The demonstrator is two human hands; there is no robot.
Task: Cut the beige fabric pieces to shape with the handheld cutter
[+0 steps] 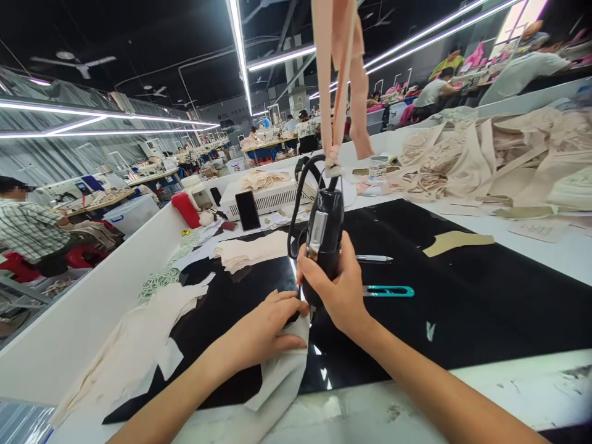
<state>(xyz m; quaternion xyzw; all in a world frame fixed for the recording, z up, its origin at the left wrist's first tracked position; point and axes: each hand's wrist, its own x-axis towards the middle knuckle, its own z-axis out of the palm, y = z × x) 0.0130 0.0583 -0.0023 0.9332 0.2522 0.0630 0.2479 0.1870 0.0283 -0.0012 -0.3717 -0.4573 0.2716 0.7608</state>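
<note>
Cutter (325, 237): black handheld power tool with a silver strip down its front, standing upright over the black mat (462, 296); lower end hidden behind the two hands, right at the edge of the pale fabric piece (282, 376).
Suspension: hangs from beige fabric straps (340, 74) knotted at its top, with a black cable (298, 197) looping off its upper end.
Right hand (335, 287): fingers wrapped tight round the lower body of the cutter, thumb toward the left side.
Left hand (263, 330): laid flat, fingers stretched out and together, pressing on the pale fabric piece just left of the cutter; grips nothing, fingertips almost touching the right hand.
Pale fabric piece: lies on the near edge of the black mat, drooping over the front of the table (531, 382).
Snips (388, 291): teal-handled, flat on the mat just right of the right hand.
Pen (374, 258): silver, lying on the mat beyond the snips.
Cut stack (252, 250): cream pieces piled on the mat behind the left hand.
Phone (247, 210): dark, leaning against a white box further back.
Fabric heap (499, 157): beige pieces piled at the far right of the table.
Surroundings: other people seated at rows of sewing tables under long strip lights.
</note>
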